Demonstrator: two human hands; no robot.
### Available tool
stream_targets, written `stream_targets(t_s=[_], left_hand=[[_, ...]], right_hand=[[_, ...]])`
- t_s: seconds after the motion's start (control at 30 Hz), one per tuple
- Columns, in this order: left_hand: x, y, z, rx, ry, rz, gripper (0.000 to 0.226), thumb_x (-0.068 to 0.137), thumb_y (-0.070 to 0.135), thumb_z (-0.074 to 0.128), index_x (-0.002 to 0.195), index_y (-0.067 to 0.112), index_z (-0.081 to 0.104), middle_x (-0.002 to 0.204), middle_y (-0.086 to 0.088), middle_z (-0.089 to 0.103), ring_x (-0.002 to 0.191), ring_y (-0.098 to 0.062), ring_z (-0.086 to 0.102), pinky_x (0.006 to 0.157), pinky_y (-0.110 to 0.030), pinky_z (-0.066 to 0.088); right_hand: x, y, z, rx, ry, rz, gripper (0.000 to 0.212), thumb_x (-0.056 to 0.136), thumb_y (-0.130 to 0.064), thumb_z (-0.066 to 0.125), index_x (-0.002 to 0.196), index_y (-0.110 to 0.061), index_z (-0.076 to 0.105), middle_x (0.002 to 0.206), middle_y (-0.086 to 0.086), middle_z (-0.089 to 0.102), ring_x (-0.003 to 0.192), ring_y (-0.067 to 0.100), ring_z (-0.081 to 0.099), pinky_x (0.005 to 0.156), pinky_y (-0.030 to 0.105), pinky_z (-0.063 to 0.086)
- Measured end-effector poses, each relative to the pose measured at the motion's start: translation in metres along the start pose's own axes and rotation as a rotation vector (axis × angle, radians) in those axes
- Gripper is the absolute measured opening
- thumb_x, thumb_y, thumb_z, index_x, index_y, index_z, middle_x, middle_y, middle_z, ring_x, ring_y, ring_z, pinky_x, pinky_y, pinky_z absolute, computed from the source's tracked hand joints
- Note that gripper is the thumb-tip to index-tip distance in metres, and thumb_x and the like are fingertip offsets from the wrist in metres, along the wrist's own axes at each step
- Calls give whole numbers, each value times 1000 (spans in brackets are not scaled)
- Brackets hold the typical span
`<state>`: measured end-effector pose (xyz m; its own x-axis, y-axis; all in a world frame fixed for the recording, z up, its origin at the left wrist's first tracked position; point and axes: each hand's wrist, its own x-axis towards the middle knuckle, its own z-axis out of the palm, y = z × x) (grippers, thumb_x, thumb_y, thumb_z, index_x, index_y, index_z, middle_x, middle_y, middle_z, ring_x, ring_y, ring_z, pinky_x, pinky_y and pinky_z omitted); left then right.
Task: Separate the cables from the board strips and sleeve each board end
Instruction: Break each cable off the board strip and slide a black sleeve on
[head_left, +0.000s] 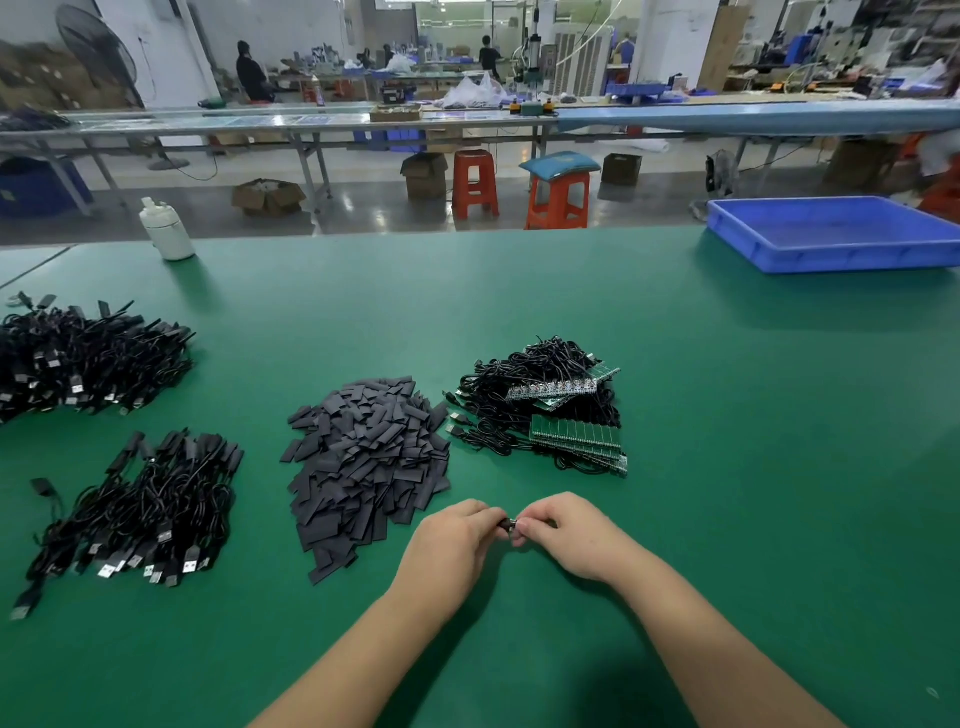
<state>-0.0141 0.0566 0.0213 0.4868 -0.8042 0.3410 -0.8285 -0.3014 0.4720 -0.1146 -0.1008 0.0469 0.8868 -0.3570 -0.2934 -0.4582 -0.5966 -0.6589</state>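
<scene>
Two hands meet low at centre over the green table (727, 467). Left hand (452, 540) and right hand (571, 535) both have fingers curled in, pinching one small dark piece (508, 526) between them, fingertips nearly touching. Piece mostly hidden by the fingers; cannot tell if it is a sleeve, a board end, or both. Hands held just above the table surface, forearms coming in from the lower edge.

Just beyond the hands, slightly left: loose heap of flat dark grey sleeves (369, 462), its near edge close beside the left hand.

Right of that heap, near it: tangle of black cables still joined to green board strips (576, 439); several strips lie stacked and tilted across the cable pile (535, 384).

Left side, well apart from the hands: near bundle of black cables (140, 514) with USB plugs facing the near edge. Behind it, a larger bundle (88, 358) at the far left.

Far left edge of table: white bottle (166, 228), upright. Far right: blue tray (831, 249).

Beyond the table: orange stools (472, 182), long benches, people at a distance.
</scene>
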Motion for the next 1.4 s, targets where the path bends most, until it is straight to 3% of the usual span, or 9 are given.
stream_targets(t_s=[0.2,0.5,0.63,0.8,0.9,1.07,1.2,1.3,1.4], left_hand=[[-2,1,-3,33,-62,28,22,98,27,57,113,19,70,100,0,67,88,-20,65,77,-37,52],[5,5,-6,224,-160,2,26,99,26,49,123,26,59,111,4,60,99,-19,58,83,-34,45],[6,7,-8,343,-240,12,32,93,16,48,123,26,51,117,5,54,104,-18,53,80,-31,41],[6,6,-11,423,-290,29,43,89,10,45,130,20,43,123,2,50,107,-21,51,81,-31,40],[6,6,-14,471,-324,40,46,88,8,43,133,17,40,124,0,49,107,-22,52,79,-31,41],[7,2,-15,492,-334,74,58,87,3,43,142,15,34,140,-5,43,112,-24,54,78,-30,39],[6,-1,-16,66,-137,-80,95,78,-17,43,156,30,16,161,10,19,121,-19,54,96,-35,47],[12,5,-15,-541,27,-463,55,99,7,49,147,30,36,146,14,43,121,-11,56,109,-36,42],[9,14,-13,-1012,-215,-612,28,105,25,44,123,17,64,121,-2,69,115,-16,63,106,-37,45]], right_hand=[[-1,-9,-3,-53,6,-10,27,98,-33,55,83,-26,77,85,-7,76,67,15,58,69,33,51],[2,-18,0,-105,56,-31,26,98,-29,54,84,-19,73,88,6,74,82,25,64,77,32,50],[2,-19,2,-125,66,-7,27,98,-31,54,79,-20,72,69,1,63,62,17,50,63,31,40],[-1,-22,1,18,23,5,32,98,-26,52,75,-21,73,66,-14,71,57,-1,60,55,14,44],[-1,-24,0,74,42,-1,32,97,-25,51,74,-17,72,59,-13,68,40,0,46,44,12,34],[0,-24,-3,117,25,-4,33,97,-30,52,67,-25,66,52,-14,64,38,1,42,41,14,33],[1,-24,-6,341,21,-3,21,96,-27,60,81,-21,73,67,-3,73,49,3,53,53,17,44],[2,-32,-9,926,105,27,15,96,-19,64,96,-7,73,84,11,76,68,18,70,65,29,58],[4,-42,-17,1361,213,65,18,95,-13,63,103,1,71,89,13,75,76,23,74,62,28,59]])
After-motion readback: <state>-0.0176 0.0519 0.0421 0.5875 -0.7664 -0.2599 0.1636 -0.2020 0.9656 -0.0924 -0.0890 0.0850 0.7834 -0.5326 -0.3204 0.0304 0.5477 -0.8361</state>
